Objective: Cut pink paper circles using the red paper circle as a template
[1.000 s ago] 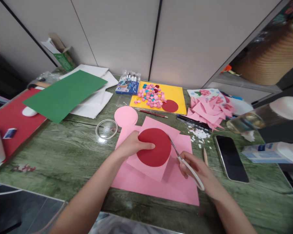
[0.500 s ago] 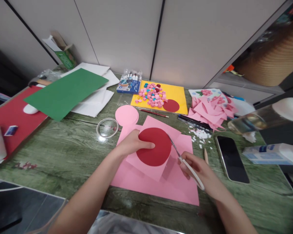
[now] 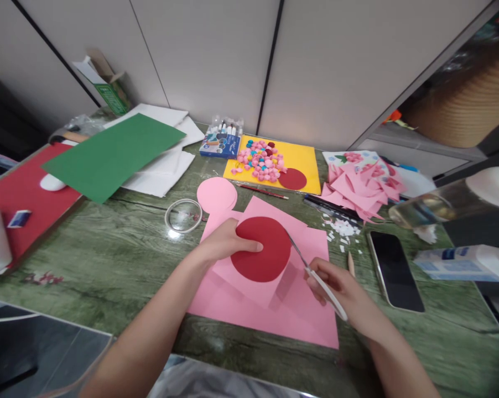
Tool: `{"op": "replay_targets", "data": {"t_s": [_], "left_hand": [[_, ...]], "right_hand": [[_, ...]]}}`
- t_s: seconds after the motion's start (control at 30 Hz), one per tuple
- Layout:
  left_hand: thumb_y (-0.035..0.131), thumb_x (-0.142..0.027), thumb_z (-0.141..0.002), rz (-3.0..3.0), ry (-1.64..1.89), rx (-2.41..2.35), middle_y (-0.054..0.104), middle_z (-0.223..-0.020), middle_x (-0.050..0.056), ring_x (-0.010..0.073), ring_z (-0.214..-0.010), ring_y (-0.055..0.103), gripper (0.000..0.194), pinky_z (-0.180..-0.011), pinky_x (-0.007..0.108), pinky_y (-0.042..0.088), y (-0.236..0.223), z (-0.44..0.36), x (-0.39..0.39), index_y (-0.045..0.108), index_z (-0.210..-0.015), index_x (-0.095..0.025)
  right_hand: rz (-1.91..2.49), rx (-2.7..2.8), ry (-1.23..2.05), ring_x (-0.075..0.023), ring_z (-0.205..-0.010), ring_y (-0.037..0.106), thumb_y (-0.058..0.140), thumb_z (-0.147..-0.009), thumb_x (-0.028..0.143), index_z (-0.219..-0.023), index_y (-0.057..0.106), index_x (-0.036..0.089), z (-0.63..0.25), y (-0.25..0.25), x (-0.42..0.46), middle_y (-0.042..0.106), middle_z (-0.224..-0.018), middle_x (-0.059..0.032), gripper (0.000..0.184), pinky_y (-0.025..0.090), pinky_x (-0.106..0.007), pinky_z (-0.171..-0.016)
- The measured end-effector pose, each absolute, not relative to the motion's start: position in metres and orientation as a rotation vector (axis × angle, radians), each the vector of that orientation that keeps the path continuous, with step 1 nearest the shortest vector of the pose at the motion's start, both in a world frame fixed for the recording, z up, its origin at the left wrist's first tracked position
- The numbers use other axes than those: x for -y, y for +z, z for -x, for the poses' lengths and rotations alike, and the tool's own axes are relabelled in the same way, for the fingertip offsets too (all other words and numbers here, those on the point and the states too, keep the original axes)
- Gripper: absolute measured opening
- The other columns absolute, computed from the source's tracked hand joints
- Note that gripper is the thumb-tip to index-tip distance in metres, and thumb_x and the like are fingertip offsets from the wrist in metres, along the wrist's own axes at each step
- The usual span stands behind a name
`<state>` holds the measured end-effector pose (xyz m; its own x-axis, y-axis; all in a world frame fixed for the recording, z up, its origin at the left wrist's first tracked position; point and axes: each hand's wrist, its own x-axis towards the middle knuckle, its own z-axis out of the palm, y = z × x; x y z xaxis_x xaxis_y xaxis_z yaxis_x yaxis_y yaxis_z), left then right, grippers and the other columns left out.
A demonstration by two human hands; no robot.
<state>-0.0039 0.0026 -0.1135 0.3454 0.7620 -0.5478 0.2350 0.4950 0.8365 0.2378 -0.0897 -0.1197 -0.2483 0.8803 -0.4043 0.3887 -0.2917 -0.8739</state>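
My left hand (image 3: 228, 243) pinches a red paper circle (image 3: 261, 262) together with a pink paper piece (image 3: 258, 292) beneath it, its thumb lying across the red. In my right hand (image 3: 332, 279) is a pair of scissors (image 3: 322, 287) with white handles. Their blades reach the right edge of the red circle, where the pink paper is cut. A larger pink sheet (image 3: 299, 326) lies flat under both. Beyond my left hand sit pink paper circles (image 3: 216, 194), overlapping each other, and a pale ring (image 3: 183, 216).
A yellow sheet (image 3: 307, 157) bears pom-poms (image 3: 261, 160) and another red circle (image 3: 292, 178). Pink scraps (image 3: 357, 188), white paper bits (image 3: 344, 228), a phone (image 3: 396, 271) and a bottle (image 3: 436, 202) are on the right. Green paper (image 3: 117, 155) lies over white sheets at left.
Little differs. The red circle and pink piece have shifted very slightly to the left, the scissors staying at their right edge; the view has moved a touch.
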Motion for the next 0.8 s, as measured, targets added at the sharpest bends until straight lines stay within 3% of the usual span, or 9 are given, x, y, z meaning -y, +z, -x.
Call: {"op": "replay_targets", "data": {"t_s": [0.8], "left_hand": [[0.076,-0.026,-0.054,-1.07,0.354,-1.177,0.07,-0.073,0.004,0.0195,-0.069,0.066,0.026,-0.052,0.022,0.049,-0.1166,0.0016,-0.0019,0.061,-0.072,-0.014]], "right_hand": [[1.518,1.495,1.653,-0.0106,-0.055,0.038,0.049,-0.087,0.043,-0.074,0.042,0.019,-0.2382,-0.1229,0.091,0.041,-0.059,0.0046,0.028,0.031,-0.024,-0.054]]}}
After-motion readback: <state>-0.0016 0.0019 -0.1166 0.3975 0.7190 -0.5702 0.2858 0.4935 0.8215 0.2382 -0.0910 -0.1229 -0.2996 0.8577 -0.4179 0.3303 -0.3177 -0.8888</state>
